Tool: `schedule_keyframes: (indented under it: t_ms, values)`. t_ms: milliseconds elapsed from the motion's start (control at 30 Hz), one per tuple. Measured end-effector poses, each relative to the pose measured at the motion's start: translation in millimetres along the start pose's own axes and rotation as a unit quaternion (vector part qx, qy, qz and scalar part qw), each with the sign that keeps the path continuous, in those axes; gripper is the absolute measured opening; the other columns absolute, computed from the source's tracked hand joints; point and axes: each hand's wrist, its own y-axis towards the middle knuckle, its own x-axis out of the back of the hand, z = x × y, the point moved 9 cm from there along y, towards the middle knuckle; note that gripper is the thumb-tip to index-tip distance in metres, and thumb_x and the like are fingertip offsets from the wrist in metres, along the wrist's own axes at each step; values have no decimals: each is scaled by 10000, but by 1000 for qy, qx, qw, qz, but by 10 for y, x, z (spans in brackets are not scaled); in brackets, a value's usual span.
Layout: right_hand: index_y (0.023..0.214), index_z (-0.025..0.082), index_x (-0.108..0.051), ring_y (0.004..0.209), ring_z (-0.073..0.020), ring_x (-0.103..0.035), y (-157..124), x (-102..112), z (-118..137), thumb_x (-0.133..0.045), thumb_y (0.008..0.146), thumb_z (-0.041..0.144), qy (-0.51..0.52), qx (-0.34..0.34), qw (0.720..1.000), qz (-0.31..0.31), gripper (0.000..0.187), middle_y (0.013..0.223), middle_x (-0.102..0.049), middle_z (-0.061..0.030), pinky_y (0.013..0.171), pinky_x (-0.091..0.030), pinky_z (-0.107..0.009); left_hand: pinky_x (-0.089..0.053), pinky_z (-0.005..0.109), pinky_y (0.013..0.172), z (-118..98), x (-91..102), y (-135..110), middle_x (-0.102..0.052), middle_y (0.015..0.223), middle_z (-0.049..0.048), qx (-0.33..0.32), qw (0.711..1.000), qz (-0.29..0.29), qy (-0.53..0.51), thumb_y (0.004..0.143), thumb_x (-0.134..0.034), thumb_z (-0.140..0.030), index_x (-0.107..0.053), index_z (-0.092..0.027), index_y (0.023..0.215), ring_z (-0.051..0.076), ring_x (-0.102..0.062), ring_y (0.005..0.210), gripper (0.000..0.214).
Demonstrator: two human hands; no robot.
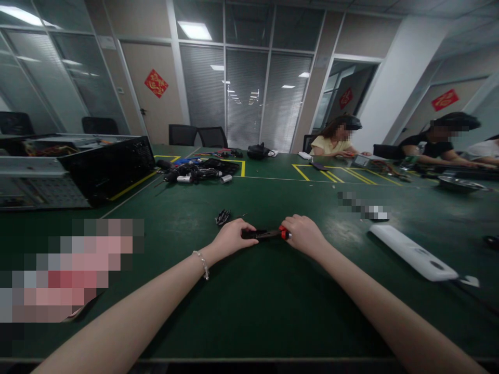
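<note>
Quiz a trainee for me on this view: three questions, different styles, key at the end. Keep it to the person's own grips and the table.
1. True or false: the left grip holds the red end of the red-handled tool.
2. Where is the bracelet worn? A) right wrist; B) left wrist; C) neither wrist.
3. Fill in the colour: the white power strip lies on a ____ table.

Key: 1. False; the right grip holds it. 2. B. 3. Green.

Two bare forearms [150, 300] angle inward as the left grip [233, 237] pinches, facing the curled right grip [304, 235], near and level with it.
</note>
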Motion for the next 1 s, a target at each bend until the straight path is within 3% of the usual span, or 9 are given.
schedule_keyframes:
  t_ms: [600,1000]
  values:
    - [795,181,-572,725,-151,-493,14,-86,-38,-515,673,184,23,11,1000,8,135,796,-590,-33,624,-342,-251,-417,266,655,-1,-26,23,-564,937,17,-17,1000,4,-2,667,-601,-445,-592,-234,978,168,-519,766,376]
    - [819,155,-580,741,-187,-496,-5,68,21,-531,668,170,-40,11,999,-5,159,824,-589,-69,625,-338,-284,-405,274,679,-24,-5,16,-576,931,20,-17,1000,1,8,673,-590,-448,-602,-232,975,181,-525,801,371]
